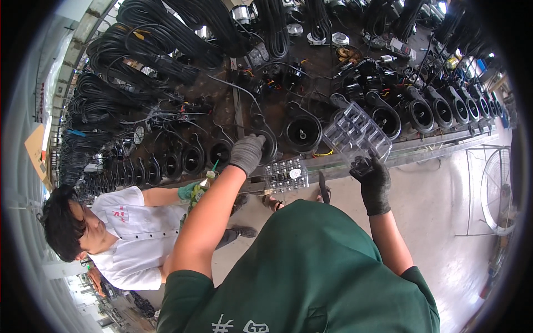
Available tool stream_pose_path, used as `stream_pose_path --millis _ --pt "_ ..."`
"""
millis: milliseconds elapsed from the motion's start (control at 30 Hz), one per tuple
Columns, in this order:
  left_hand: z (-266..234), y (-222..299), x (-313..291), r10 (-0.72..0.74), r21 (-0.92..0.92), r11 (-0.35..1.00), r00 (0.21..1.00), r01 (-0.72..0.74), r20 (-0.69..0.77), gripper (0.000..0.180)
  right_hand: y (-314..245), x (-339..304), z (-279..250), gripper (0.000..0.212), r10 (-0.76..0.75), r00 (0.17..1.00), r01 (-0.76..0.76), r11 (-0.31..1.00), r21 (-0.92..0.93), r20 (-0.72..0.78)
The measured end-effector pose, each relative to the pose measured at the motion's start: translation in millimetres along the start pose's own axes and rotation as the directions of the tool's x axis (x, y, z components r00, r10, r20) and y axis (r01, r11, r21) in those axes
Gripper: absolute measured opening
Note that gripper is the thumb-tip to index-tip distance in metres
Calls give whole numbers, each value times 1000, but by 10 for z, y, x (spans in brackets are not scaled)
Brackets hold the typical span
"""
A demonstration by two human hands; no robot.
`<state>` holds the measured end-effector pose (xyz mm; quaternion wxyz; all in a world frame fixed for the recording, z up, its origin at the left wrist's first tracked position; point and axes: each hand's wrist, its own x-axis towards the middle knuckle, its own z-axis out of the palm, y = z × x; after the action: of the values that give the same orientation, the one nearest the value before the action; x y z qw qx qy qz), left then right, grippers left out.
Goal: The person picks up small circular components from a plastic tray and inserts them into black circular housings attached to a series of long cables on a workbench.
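My left hand (248, 151), in a grey glove, reaches over a round black housing (268, 145) at the bench edge. Its fingers are bent together at the housing's opening, and whatever they pinch is hidden. A dark-gloved right hand (371, 180) of mine grips the near edge of a clear plastic tray (358, 132) with moulded pockets, held tilted over the bench edge. Between my hands, a second tray (287, 174) full of small shiny metal parts sits by the edge. Just beyond it stands another open black housing (303, 134) with a small metal piece at its centre.
More black housings (420, 114) line the bench edge both ways. Coiled black cables (150, 41) and loose wires cover the bench behind. At my left a co-worker in a white shirt (133, 227) holds a bottle with a green nozzle (211, 173). A wheel (497, 191) stands far right.
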<state>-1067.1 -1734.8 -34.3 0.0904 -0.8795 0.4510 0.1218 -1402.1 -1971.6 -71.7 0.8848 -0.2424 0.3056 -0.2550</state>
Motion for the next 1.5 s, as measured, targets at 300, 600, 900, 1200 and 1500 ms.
stream_pose_path --millis 300,600,900,1200,1500 --pt "-192 33 -141 23 -32 999 998 -25 -51 19 -246 -103 -319 55 26 994 -27 1000 15 103" --pt "-105 43 -49 -44 8 999 999 44 19 22 -118 -224 -1067 54 82 992 -52 958 -283 93" --pt "29 44 4 20 60 998 1000 -19 -12 20 355 12 -1271 56 241 969 -244 890 -385 -57" --pt "190 244 -619 -475 -692 719 772 63 -424 23 737 298 -1242 42 350 932 -360 865 -349 -94" --pt "2597 688 -1258 -408 -650 -718 606 249 683 19 797 362 -1177 40 331 931 -366 841 -398 -155"
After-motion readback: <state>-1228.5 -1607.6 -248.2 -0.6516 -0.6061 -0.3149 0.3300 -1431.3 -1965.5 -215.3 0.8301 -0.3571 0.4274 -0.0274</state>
